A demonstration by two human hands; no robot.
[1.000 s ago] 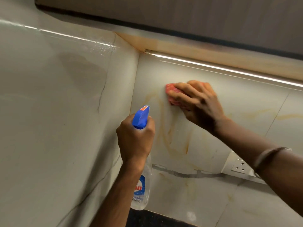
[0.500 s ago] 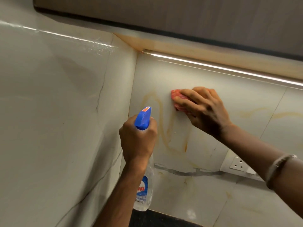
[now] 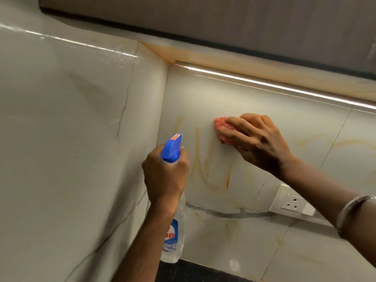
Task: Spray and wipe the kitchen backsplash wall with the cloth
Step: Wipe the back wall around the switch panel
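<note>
Wiping near the corner of the backsplash, spray bottle held ready

The right hand (image 3: 254, 139) pressed the pink cloth (image 3: 224, 129) flat against the backsplash wall (image 3: 203, 94), fingers clamped over it, just right of the wall's inner corner and below the lit strip (image 3: 264, 82). The left hand (image 3: 165, 176) was closed around the neck of the spray bottle (image 3: 173, 200), nozzle toward the wall. The main risk, as I judged it, was the socket (image 3: 293, 203) low on the right: spray or a wet cloth drifting that way could carry liquid into it. The bunched cloth could also slip on the glossy tile and leave patches unwiped. Compared with a second earlier, the cloth hand had moved rightward and slightly down the wall; the bottle hand had barely shifted.
</note>
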